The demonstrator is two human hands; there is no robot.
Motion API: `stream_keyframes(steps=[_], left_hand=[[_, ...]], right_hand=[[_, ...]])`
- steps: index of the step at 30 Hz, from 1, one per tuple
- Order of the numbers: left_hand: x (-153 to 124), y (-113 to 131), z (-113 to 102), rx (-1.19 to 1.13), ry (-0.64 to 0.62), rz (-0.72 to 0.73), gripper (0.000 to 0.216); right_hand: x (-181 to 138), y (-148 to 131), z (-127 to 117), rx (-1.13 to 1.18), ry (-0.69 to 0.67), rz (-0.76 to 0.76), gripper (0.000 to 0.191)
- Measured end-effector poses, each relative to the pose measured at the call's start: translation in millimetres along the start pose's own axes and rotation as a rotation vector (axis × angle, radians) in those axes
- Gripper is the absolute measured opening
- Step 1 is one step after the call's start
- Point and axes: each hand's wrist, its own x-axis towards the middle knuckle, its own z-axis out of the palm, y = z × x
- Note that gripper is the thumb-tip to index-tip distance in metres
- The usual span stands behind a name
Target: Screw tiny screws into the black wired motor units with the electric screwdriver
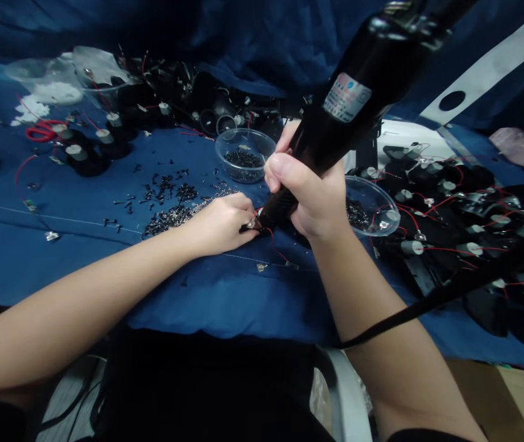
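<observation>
My right hand [319, 190] is wrapped around a black electric screwdriver [321, 135] with a label on its body. The tool slants down to the left, its nose at the fingers of my left hand [225, 221]. Those fingers are closed around a small dark part with a thin red wire [275, 245] running out below. My fingers and the tool hide most of that part. Loose black and silver screws [174, 215] lie heaped on the blue cloth just beyond my left hand.
A clear tub of screws [245, 161] stands behind my hands, another clear tub [375, 209] to the right. Black parts with red wires [455, 227] crowd the right side; similar assemblies [82, 150] sit at left. A black cord [427, 301] crosses my right forearm.
</observation>
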Motion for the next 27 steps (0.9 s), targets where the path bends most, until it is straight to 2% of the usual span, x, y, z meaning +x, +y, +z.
stream_keyframes(steps=[5,9,12,14,16,17,20,21,24,27], left_hand=[[1.1,-2.2,0.9,-0.011,0.029,0.050,0.023],[1.4,-4.2,0.9,-0.015,0.054,0.086,0.021],[0.4,-6.5,-1.6,-0.099,0.034,0.083,0.015],[-0.7,-8.3,-6.8,-0.201,0.032,0.058,0.014],[-2.3,-11.5,-16.3,-0.279,0.058,-0.014,0.019],[-3.5,-14.2,-22.6,-0.284,0.085,-0.062,0.021],[-9.1,-28.2,-45.5,-0.102,0.116,-0.221,0.023],[-11.5,-34.3,-53.1,0.005,0.090,-0.271,0.024],[-18.5,-52.2,-69.7,0.274,-0.078,-0.435,0.031],[-21.4,-63.5,-73.2,0.311,-0.198,-0.563,0.037]], right_hand=[[-4.7,-3.5,3.0,0.056,-0.079,0.003,0.027],[-6.2,-3.6,1.4,0.103,-0.088,-0.009,0.036],[-2.5,-13.5,-10.9,0.163,-0.035,-0.097,0.042],[0.2,-26.7,-22.6,0.209,-0.012,-0.187,0.038],[0.9,-41.0,-31.9,0.225,0.011,-0.216,0.029],[0.0,-46.6,-34.3,0.215,0.073,-0.227,0.023],[-8.0,-50.1,-30.9,0.082,0.273,-0.264,0.015],[-11.9,-46.2,-27.3,0.039,0.307,-0.275,0.014],[-24.6,-24.3,-16.2,-0.011,0.291,-0.323,0.019],[-35.0,-0.5,-10.1,-0.046,0.203,-0.268,0.018]])
